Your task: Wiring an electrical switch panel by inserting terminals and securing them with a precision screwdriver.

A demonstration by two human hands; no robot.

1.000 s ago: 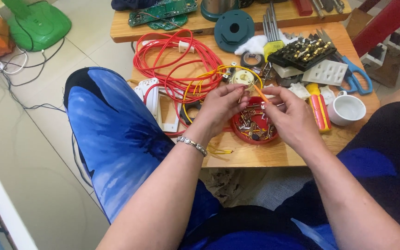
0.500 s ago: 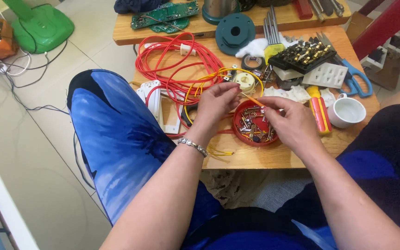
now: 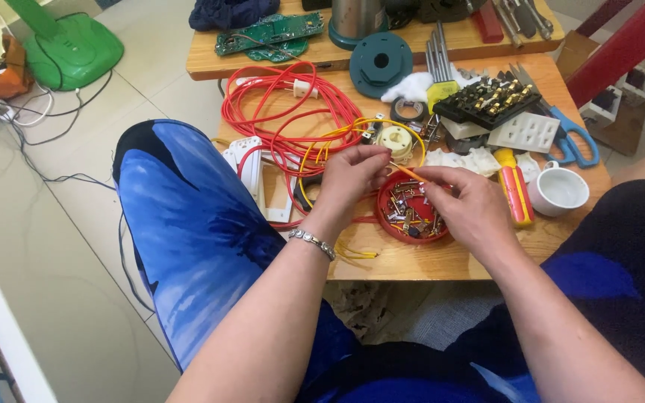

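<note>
My left hand (image 3: 351,181) and my right hand (image 3: 466,205) meet over a round red tray (image 3: 390,222) of small screws and metal parts on a low wooden table (image 3: 412,257). Between the fingertips of both hands runs a short orange wire (image 3: 407,172); each hand pinches one end. A silver bracelet (image 3: 312,242) circles my left wrist. Behind the hands lie a coil of red cable (image 3: 285,112) and a round cream-coloured socket part (image 3: 396,139) with yellow wire around it.
A yellow-and-red screwdriver (image 3: 515,195), a white cup (image 3: 559,191), blue-handled scissors (image 3: 570,138), a black terminal block (image 3: 491,101), a teal disc (image 3: 381,63) and a green circuit board (image 3: 266,33) crowd the two tables. A green fan base (image 3: 69,45) and cables lie on the floor left.
Both hands have stayed over the red tray, shifting slightly; the orange wire now stretches between the fingertips.
</note>
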